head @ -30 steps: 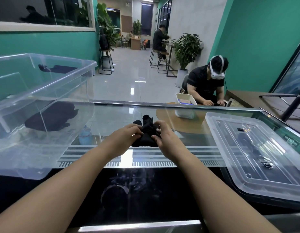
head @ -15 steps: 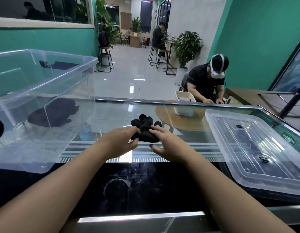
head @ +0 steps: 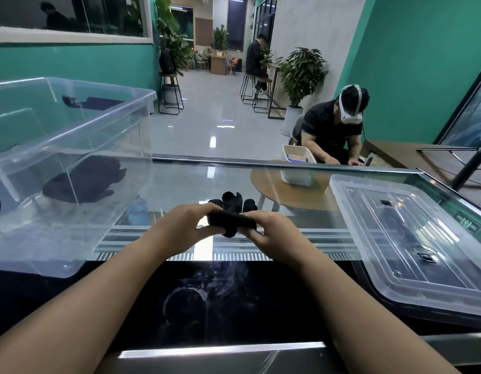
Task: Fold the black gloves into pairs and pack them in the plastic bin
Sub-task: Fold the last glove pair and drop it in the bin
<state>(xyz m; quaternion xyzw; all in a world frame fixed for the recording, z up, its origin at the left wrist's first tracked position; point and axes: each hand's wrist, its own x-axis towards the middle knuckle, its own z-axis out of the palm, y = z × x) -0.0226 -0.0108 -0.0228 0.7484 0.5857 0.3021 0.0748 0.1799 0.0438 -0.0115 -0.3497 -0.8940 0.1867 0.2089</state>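
Both hands had lifted the black gloves (head: 229, 215) slightly since the earlier frame. Left hand (head: 184, 228) and right hand (head: 274, 233) pinched the bundle over the bench middle, between the plastic bin (head: 72, 136) at the left edge and the lid (head: 412, 238) at the right.

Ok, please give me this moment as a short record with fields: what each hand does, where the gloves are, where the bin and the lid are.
left hand: left hand pinches the left end of the black fabric glove bundle
right hand: right hand grips the bundle's right end
glove bundle: held between both hands above the glass counter, glove fingers pointing away
bin: clear plastic bin at the left, open
already packed: dark folded gloves lying inside the bin
lid: clear plastic lid lying flat at the right
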